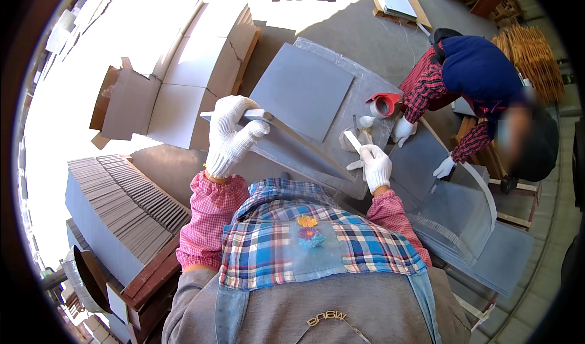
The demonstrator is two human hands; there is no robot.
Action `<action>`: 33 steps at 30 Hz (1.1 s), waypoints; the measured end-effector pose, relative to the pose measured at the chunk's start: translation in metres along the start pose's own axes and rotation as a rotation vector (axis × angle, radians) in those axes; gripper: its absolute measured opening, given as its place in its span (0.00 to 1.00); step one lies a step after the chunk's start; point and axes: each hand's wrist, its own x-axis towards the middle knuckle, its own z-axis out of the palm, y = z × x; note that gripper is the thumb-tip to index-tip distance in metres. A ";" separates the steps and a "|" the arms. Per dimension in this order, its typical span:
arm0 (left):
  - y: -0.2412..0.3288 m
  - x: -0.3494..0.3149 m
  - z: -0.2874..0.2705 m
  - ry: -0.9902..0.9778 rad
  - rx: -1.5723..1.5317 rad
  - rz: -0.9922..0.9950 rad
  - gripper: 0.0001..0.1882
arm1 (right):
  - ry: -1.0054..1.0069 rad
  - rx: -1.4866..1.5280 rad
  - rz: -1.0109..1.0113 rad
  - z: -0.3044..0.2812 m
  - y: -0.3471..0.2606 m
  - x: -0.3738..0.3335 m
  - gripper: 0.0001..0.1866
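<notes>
My left hand (231,134), in a white knit glove, is closed round the upper corner of a thin grey panel (303,143). The panel is tilted, with its narrow edge turned up toward me and its far end near my right hand. In my right hand (374,166), also gloved, a short white bar (352,141) is pinched between thumb and fingers. Another flat grey panel (301,88) lies on the worktable (365,79) just beyond. Close to my right fingers stands a small container (361,135) with something white in it; its contents are unclear.
A red tape dispenser (385,104) sits at the table's right. Beside it a co-worker (487,70) bends over grey panels (420,164), both gloved hands on or near them. Cardboard boxes (183,88) stand far left, and stacked panels (122,204) on a pallet near left.
</notes>
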 end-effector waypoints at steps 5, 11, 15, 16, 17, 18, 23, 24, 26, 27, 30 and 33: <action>0.012 -0.004 -0.004 -0.004 0.020 -0.030 0.28 | 0.223 -0.669 -0.137 0.001 0.060 0.025 0.18; 0.010 -0.003 0.002 -0.002 0.029 0.040 0.30 | 0.231 -0.854 -0.203 0.012 0.075 0.050 0.17; 0.008 -0.008 0.000 0.001 0.058 0.073 0.33 | 0.144 -0.835 -0.095 0.009 0.060 0.057 0.20; 0.008 -0.009 -0.002 0.001 0.059 0.046 0.32 | 0.133 -0.824 -0.051 0.005 0.053 0.062 0.20; 0.008 -0.011 -0.006 0.002 0.062 0.018 0.32 | 0.119 -0.813 -0.008 0.003 0.048 0.068 0.21; 0.009 -0.014 -0.008 0.001 0.059 -0.012 0.31 | 0.134 -0.789 0.042 -0.004 0.048 0.075 0.23; 0.000 -0.018 -0.012 0.026 0.062 0.007 0.32 | 0.149 -0.661 0.000 -0.022 0.064 0.135 0.29; 0.000 -0.017 -0.012 0.028 0.054 0.011 0.35 | 0.142 -0.655 -0.028 -0.019 0.070 0.148 0.29; 0.000 -0.014 -0.009 0.033 0.027 0.014 0.38 | 0.149 -0.622 -0.086 -0.018 0.083 0.172 0.29; 0.001 -0.015 -0.011 0.039 0.020 0.007 0.39 | 0.123 -0.630 -0.076 -0.014 0.085 0.180 0.28; -0.003 -0.015 -0.008 0.047 -0.003 -0.003 0.40 | 0.087 -0.668 -0.068 -0.013 0.092 0.199 0.25; 0.004 -0.014 -0.012 0.050 -0.012 -0.040 0.38 | 0.183 -0.680 -0.165 -0.009 0.080 0.188 0.25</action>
